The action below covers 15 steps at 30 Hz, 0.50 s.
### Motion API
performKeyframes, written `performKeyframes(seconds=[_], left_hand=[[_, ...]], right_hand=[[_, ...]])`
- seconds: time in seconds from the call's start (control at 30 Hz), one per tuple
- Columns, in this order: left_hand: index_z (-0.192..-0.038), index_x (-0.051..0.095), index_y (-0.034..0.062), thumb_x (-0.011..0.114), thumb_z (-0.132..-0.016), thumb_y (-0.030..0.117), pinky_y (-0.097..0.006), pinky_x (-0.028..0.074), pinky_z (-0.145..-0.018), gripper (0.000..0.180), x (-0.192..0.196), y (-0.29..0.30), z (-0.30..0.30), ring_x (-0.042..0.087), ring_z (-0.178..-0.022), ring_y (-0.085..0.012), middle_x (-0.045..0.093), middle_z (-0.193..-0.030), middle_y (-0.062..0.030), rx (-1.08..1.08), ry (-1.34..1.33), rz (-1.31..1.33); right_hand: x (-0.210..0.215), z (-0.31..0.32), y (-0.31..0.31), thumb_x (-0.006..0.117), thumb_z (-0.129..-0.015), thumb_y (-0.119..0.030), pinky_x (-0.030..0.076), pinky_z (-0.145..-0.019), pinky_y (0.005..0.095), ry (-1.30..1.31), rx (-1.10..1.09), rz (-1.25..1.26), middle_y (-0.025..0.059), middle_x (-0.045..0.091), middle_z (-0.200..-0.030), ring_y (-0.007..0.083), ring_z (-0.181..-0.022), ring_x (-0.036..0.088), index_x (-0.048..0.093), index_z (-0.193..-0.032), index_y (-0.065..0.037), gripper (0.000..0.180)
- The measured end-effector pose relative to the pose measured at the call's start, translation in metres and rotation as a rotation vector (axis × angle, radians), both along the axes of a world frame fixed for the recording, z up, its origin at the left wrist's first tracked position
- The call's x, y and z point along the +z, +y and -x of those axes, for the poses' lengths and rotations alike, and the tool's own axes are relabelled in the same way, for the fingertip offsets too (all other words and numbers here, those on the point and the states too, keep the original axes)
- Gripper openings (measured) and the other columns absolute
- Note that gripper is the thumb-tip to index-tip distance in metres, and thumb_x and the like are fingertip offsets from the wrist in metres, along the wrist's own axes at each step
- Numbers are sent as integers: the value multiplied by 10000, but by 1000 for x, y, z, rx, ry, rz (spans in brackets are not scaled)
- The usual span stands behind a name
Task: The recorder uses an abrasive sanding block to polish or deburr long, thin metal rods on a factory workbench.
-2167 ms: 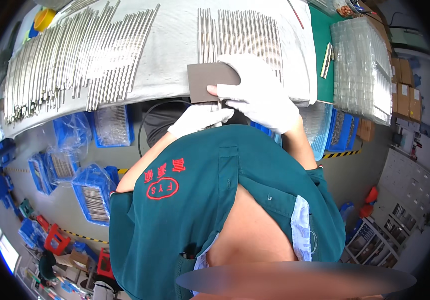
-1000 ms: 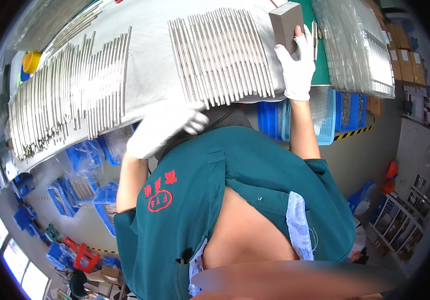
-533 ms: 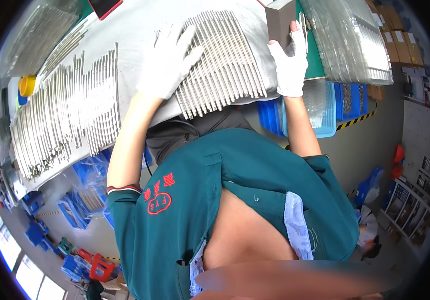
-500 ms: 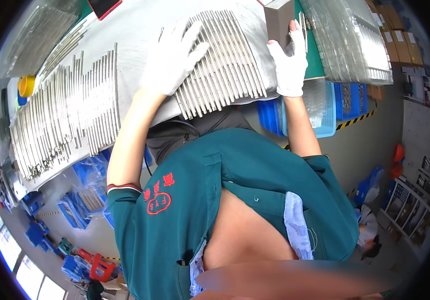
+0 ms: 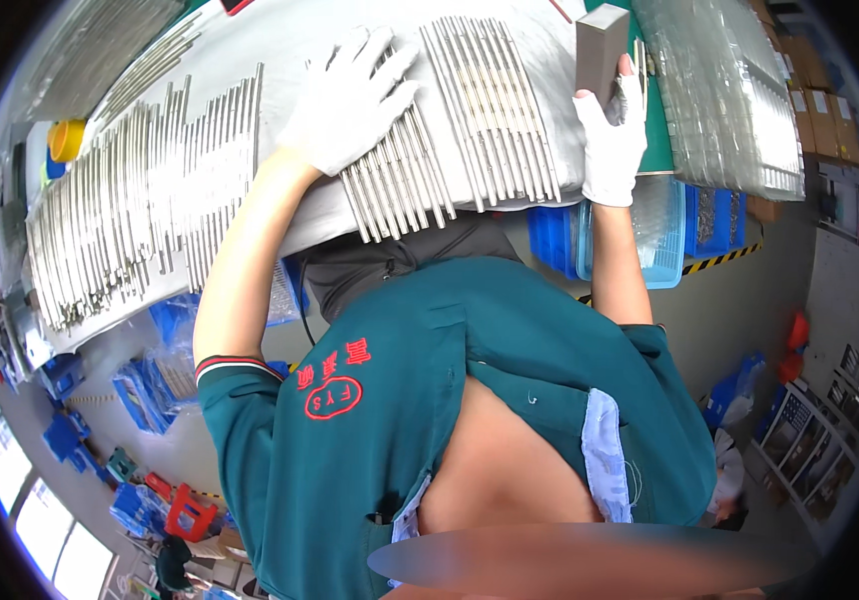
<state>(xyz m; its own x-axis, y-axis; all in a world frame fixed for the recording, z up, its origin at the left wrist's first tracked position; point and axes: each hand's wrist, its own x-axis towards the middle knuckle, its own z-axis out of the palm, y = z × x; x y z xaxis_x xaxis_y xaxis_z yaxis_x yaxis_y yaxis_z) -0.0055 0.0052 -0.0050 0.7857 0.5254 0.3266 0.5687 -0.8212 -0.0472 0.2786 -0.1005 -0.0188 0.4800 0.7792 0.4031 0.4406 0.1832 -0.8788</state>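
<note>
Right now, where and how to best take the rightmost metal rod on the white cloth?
Probably at mid-length, from its right side. The rightmost metal rod lies flat, long and thin, so a middle hold should balance it. Its right flank faces the white cloth; neighbouring rods crowd its left. The right hand is nearest but holds the grey block.

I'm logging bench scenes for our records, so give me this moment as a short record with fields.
Left hand: gloved, palm down, spread over the middle rods, hiding part of them
Right hand: gloved, holding a grey-brown block by its near end
Middle rods: side by side, a gap between them and the right rods
Left rods: wider group, uneven ends
Surface: white cloth
Far right: clear plastic stack
</note>
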Motion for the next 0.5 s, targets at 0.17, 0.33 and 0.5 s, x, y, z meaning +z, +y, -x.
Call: performKeyframes(seconds=[0.17, 0.33, 0.5], left_hand=[[-1330, 535, 90, 508, -947, 312, -445, 349, -1026, 443, 5, -3, 7, 470, -1227, -347, 517, -1323, -173, -12, 75, -83], [-1326, 548, 144, 493, -944, 322, -474, 340, -1033, 425, -1, -4, -21, 455, -1268, -347, 500, -1366, -167, 6, 67, -67], [-1407, 458, 73, 416, -970, 389, -520, 299, -1097, 541, 24, -4, -58, 422, -1302, -376, 443, -1428, -208, 75, 7, 346]], right_hand=[[0, 0, 0, 772, -785, -102, 421, -1040, 334, -3, 1, -2, 130, 530, -1391, 236, -1234, 532, 500, -1388, -53, 663], [2, 2, 1, 774, -787, -103, 422, -1040, 335, -2, -1, -1, 136, 522, -1397, 234, -1238, 528, 500, -1385, -41, 660], [-1, 2, 1, 777, -781, -98, 418, -1045, 333, -16, -1, -23, 137, 517, -1404, 236, -1250, 519, 504, -1379, -34, 661]])
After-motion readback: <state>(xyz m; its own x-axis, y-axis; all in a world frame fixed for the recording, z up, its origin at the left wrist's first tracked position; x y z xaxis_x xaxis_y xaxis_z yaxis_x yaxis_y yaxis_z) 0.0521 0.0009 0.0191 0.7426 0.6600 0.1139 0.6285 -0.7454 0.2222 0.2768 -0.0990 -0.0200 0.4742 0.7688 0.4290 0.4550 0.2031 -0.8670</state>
